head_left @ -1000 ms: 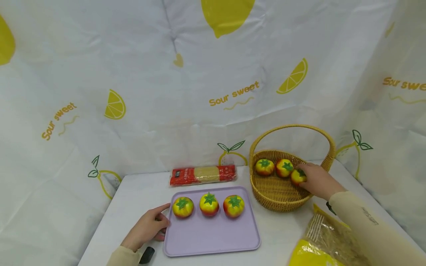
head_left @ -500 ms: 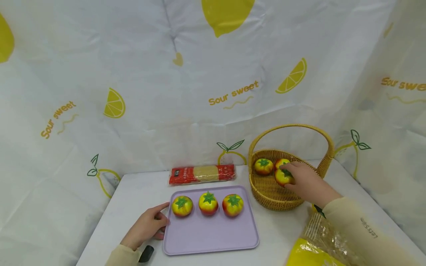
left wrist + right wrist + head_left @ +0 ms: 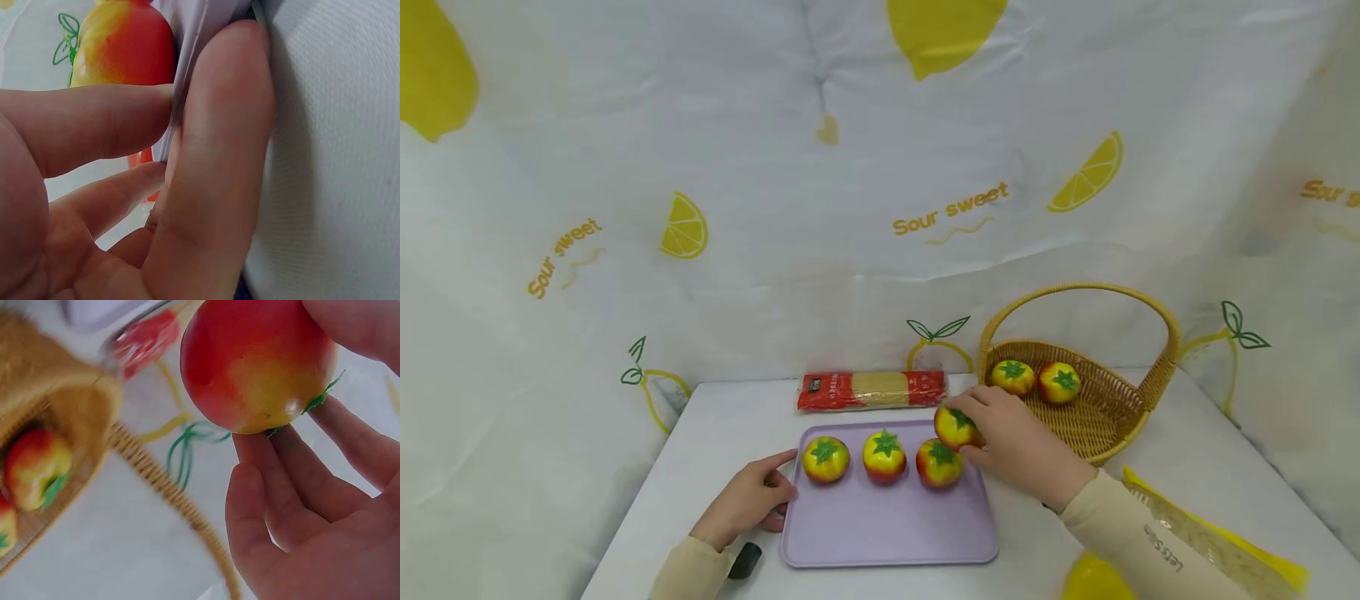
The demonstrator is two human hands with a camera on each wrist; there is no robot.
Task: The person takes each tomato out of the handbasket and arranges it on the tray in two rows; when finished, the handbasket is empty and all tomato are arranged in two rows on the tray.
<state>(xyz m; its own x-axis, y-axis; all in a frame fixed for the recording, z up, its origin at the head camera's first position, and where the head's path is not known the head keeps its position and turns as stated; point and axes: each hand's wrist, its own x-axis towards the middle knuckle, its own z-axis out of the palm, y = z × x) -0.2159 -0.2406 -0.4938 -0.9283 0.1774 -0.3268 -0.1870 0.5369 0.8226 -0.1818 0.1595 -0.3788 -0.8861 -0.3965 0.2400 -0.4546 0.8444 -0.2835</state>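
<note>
My right hand (image 3: 1018,442) holds a red-and-yellow tomato (image 3: 256,362) with a green leafy top, pinched between thumb and fingers. It hangs over the back right corner of the lilac tray (image 3: 887,529), in front of the wicker basket (image 3: 1093,425). Along the tray's back half stand three similar tomatoes in a row: a left tomato (image 3: 825,461), a middle tomato (image 3: 883,458) and a right tomato (image 3: 937,467). My left hand (image 3: 748,500) grips the tray's left rim, one finger (image 3: 219,125) reaching beneath it. Two more tomatoes, one left (image 3: 1012,379) and one right (image 3: 1059,383), sit in the basket.
A red packet of noodles (image 3: 872,390) lies behind the tray. At the front right is a yellow and clear bag (image 3: 1217,533), partly covered by my right sleeve. The basket's tall handle (image 3: 1082,287) arches above it. A white printed cloth (image 3: 812,317) backs the table.
My right hand has taken the rightmost tomato out of the basket and carried it left to above the tray. The left hand has stayed at the tray's rim. The head view has shifted slightly.
</note>
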